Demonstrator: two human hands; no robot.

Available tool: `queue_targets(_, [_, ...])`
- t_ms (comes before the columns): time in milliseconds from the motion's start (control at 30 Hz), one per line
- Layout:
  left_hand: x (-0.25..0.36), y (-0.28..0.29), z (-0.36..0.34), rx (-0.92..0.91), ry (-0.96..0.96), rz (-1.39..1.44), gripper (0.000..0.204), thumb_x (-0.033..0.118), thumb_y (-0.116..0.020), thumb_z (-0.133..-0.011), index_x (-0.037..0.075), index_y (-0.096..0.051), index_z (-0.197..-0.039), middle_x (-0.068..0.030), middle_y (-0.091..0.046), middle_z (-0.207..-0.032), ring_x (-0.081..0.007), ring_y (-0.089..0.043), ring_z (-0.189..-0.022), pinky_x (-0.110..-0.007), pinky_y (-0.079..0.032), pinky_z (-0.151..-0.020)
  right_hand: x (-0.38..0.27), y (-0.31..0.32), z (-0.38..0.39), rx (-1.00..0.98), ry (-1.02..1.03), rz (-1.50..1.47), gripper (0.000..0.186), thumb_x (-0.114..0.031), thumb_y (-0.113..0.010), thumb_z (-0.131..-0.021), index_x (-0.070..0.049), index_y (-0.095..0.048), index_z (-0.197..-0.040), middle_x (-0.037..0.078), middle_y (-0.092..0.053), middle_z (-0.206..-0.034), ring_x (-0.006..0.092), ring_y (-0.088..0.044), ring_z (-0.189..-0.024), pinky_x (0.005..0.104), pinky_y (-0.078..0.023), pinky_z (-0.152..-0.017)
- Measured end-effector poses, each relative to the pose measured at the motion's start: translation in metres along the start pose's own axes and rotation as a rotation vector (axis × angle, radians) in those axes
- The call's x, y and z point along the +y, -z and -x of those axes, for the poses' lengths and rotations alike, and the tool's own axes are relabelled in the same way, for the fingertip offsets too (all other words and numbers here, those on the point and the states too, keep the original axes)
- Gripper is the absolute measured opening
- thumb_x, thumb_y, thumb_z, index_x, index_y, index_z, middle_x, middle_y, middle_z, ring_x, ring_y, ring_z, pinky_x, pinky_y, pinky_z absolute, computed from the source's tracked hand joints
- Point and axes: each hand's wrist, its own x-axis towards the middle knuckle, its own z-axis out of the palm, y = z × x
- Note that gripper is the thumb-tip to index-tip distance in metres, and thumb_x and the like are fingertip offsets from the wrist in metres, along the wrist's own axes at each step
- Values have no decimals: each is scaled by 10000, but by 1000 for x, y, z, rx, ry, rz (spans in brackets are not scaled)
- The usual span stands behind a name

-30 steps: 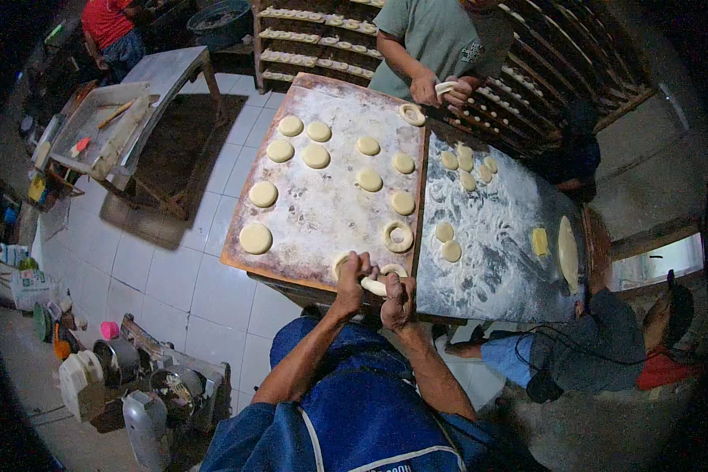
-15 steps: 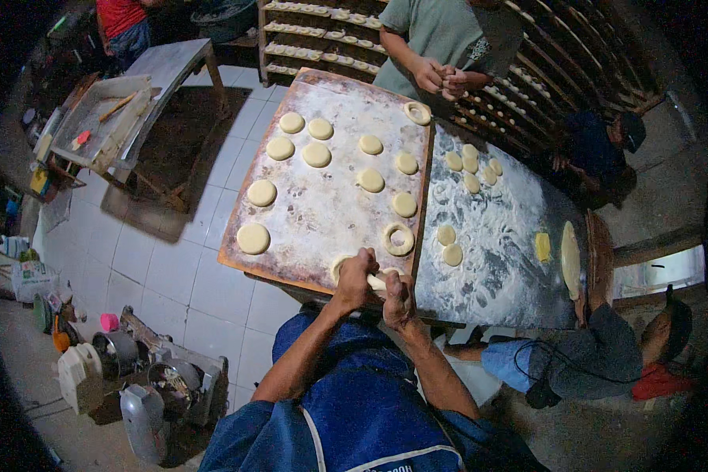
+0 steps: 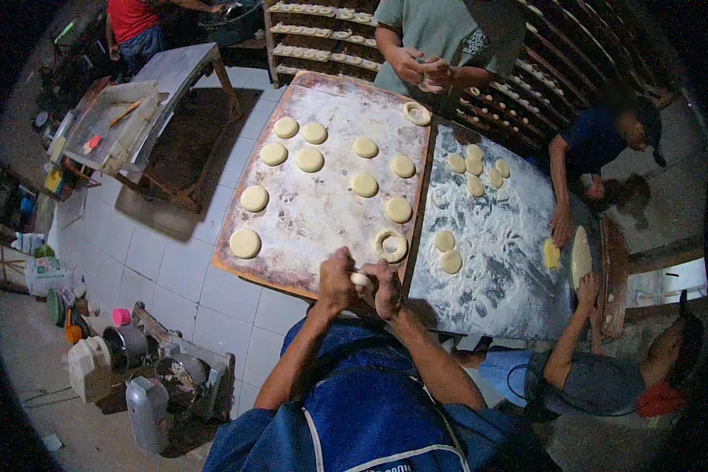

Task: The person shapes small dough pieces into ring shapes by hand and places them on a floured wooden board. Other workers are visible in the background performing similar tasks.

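At the near edge of a floured wooden board (image 3: 322, 212), my left hand (image 3: 337, 281) and my right hand (image 3: 383, 290) are closed around one piece of pale dough (image 3: 360, 279). Only a small bit of it shows between my fingers, so its full shape is hidden. Just beyond my right hand lies a dough ring (image 3: 390, 245) with an open centre. Several flat round dough discs (image 3: 309, 160) are spread over the board, the nearest at its left corner. A second dough ring (image 3: 417, 113) rests at the far right corner.
To the right, a floured metal table (image 3: 488, 267) carries more dough discs (image 3: 474, 167), a yellow block (image 3: 551, 253) and a long dough sheet (image 3: 580, 259) handled by co-workers. A person in a green shirt (image 3: 440, 31) works dough opposite. Racks (image 3: 322, 33) stand behind; pots (image 3: 126, 350) sit lower left.
My hands have drawn closer together and slightly left, and the dough between them is now mostly covered. At the right, co-workers' hands have come to the yellow block and the dough sheet.
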Motion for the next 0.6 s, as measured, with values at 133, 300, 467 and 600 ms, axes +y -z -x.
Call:
queue_targets(133, [7, 17, -29, 210, -35, 263, 336, 247, -414, -925, 37, -417, -663, -124, -449, -572, -249, -462, -513, -366, -345, -466, -15, 9, -34, 33, 454, 374, 355, -354, -623, -778, -3, -571, -776, 54, -567, -693, 161, -545, -653, 312, -440, -599])
queue_targets(300, [-21, 26, -79, 310, -334, -676, 264, 177, -507, -883, -5, -486, -692, -159, -497, -632, -305, -503, -593, -394, -397, -557, -15, 32, -45, 216, 500, 958, 685, -236, -722, -709, 6, -400, -1262, 190, -596, -1015, 266, -613, -843, 369, -481, -762])
queue_targets(467, [-15, 32, -63, 204, -517, -823, 187, 146, -636, -803, -14, -609, -897, -179, -544, -753, -340, -528, -716, -427, -429, -649, -6, 111, 12, 189, 95, 771, 690, -175, -664, -756, -8, -321, -1332, 286, -470, -1196, 444, -490, -1049, 461, -405, -903])
queue_targets(600, [1, 10, -61, 161, -620, -825, 211, 121, -710, -707, 11, -639, -873, -150, -558, -777, -332, -533, -749, -411, -434, -676, 38, 199, 17, 487, 113, 990, 473, -184, -621, -807, 19, -446, -1197, 251, -529, -1069, 409, -500, -1000, 480, -381, -880])
